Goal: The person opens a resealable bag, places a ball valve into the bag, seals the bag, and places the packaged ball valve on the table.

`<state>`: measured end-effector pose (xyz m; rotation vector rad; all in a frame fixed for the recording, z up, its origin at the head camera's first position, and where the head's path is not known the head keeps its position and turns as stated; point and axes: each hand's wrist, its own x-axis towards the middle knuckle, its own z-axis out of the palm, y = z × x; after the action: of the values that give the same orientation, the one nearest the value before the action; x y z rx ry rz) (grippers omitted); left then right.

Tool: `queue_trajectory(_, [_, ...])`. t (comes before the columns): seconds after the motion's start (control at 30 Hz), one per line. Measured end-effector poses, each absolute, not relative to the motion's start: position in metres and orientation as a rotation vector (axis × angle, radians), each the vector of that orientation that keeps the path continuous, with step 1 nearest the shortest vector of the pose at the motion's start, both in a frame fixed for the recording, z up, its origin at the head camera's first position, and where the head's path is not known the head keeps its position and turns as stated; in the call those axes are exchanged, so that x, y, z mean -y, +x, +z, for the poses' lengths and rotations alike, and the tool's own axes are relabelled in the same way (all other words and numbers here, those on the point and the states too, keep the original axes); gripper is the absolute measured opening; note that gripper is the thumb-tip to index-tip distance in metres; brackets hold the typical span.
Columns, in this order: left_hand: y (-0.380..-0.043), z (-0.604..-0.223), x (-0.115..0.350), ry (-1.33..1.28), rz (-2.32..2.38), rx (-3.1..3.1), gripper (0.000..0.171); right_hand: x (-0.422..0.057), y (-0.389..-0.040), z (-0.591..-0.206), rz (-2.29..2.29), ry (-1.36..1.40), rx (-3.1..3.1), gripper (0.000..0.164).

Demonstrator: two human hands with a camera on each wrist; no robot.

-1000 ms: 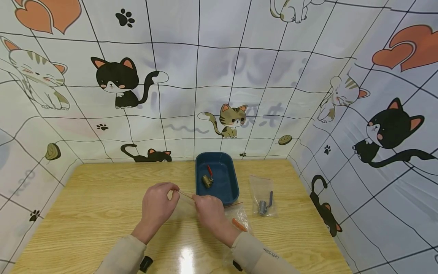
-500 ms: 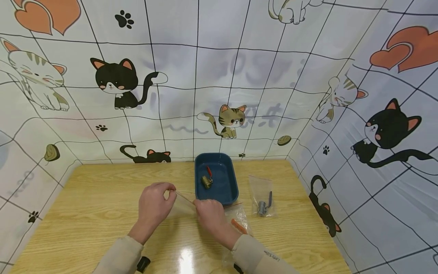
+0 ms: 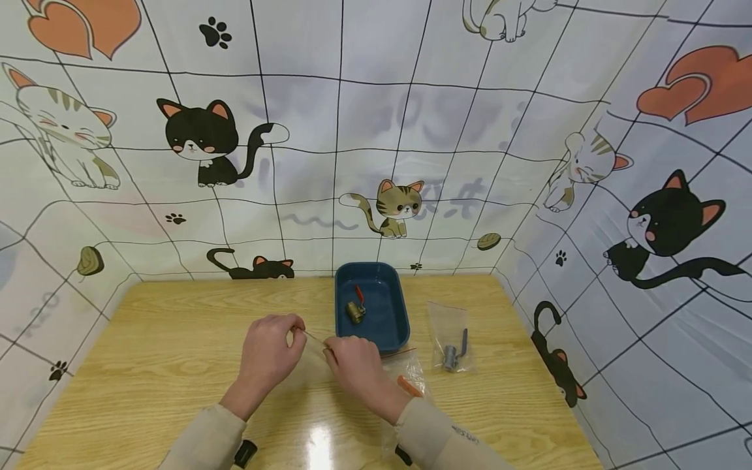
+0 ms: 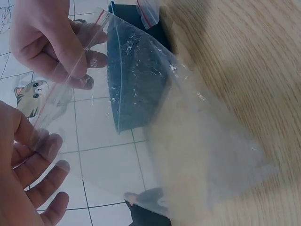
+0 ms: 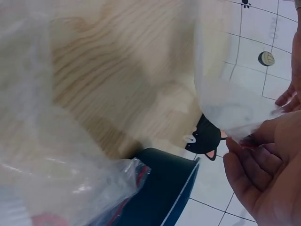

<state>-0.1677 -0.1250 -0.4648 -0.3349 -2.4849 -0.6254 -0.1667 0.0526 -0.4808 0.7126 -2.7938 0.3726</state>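
A clear zip-lock bag (image 4: 183, 127) with a red line along its mouth hangs between the two hands, and no contents show in it. My left hand (image 3: 270, 349) pinches one end of the bag's top edge. On the other end, the thumb and fingers of my right hand (image 3: 358, 365) pinch the same edge. Beyond the right hand stands a blue tray (image 3: 402, 307). In it lies a brass ball valve (image 3: 355, 312) with a red lever.
A second clear bag (image 3: 440, 320), with a grey valve (image 3: 451, 357) inside, lies right of the tray. Partly under the right forearm is another clear bag (image 3: 414, 365) holding an orange piece (image 3: 409, 386). Patterned curtains surround the wooden table (image 3: 176, 326).
The right hand has shifted slightly left along the bag's edge, toward the left hand. The left hand drew a little left, then came slightly back. Tray and other bags stay put.
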Motion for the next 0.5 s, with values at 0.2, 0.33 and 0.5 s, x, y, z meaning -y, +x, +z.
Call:
queue_trajectory(0.2, [-0.167, -0.465, 0.126, -0.369, -0.616, 2.534, 0.012, -0.05, -0.165, -0.474, 0.541, 0.728, 2.865, 0.018])
queue_trajectory(0.33, [-0.166, -0.473, 0.125, -0.381, -0.633, 2.558, 0.007, -0.05, -0.164, -0.472, 0.616, 0.7, 2.928, 0.016])
queue_trajectory(0.5, [-0.16, -0.479, 0.119, -0.324, -0.69, 2.629, 0.036, -0.05, -0.165, -0.467, 0.667, 0.606, 2.984, 0.015])
